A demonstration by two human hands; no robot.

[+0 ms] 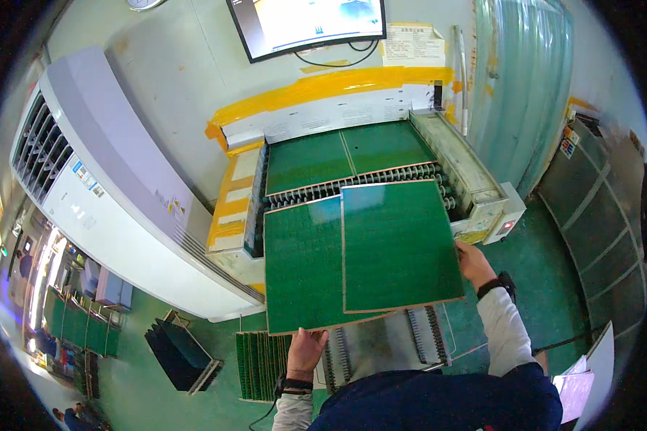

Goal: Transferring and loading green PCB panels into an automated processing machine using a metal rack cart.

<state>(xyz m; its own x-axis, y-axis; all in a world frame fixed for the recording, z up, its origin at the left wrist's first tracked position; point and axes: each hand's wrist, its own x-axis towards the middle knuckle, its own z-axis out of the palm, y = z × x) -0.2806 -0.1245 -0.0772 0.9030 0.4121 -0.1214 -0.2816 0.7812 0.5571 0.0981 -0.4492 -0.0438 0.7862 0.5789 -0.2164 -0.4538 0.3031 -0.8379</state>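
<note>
Pinching the left green panel (302,266)'s near edge, the left hand (308,350) sits closest, while the right hand (476,266) grips the overlapping right green panel (402,244)'s right side, before visible rollers (316,192) and two farther green boards (309,161).

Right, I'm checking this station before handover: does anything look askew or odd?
Yes: the right panel overlaps the left panel, their lower edges out of line, unlike the neatly paired rear panels. The yellow tape on the wall looks ragged.

Roller conveyor (459,152) bearing two green panels (309,164) side by side, green floor (140,384), dark rack (181,352) standing on it.
</note>
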